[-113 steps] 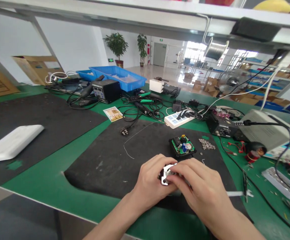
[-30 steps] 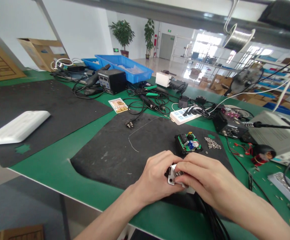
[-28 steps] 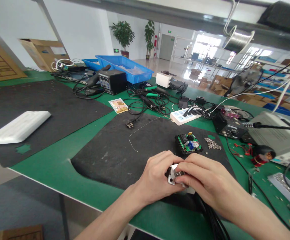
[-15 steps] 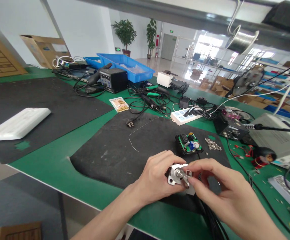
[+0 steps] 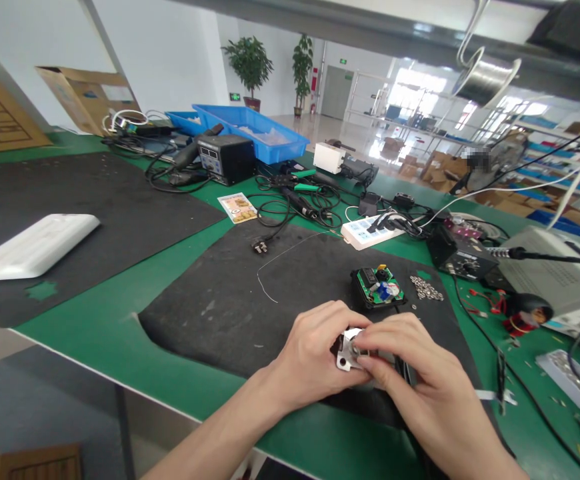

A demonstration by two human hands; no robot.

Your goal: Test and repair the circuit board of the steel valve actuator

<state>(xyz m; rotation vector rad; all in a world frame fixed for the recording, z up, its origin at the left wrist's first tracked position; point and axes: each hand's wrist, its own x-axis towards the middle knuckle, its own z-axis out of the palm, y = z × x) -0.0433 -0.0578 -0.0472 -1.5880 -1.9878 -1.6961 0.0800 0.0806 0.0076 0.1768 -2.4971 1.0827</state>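
Note:
My left hand (image 5: 307,350) is wrapped round a small white and silver metal part (image 5: 345,353) with a dark side, held above the front of the black mat. The thumb and index finger of my right hand (image 5: 415,360) pinch at the round shaft on its face. A small metal piece is between these fingertips, mostly covered by them. Just beyond the hands lies an open black housing with a green circuit board (image 5: 379,287). Black cables run down below my right hand.
Small metal nuts (image 5: 426,289) lie right of the housing. Farther back are a white power strip (image 5: 370,232), tangled cables and a black station (image 5: 227,160). A white block (image 5: 37,247) lies left; tools and a clear tray (image 5: 573,383) are at right.
My right hand has moved left, bringing the small square metal piece onto the shaft area of the part. My left hand stays nearly where it was. A wrench at the right is now uncovered.

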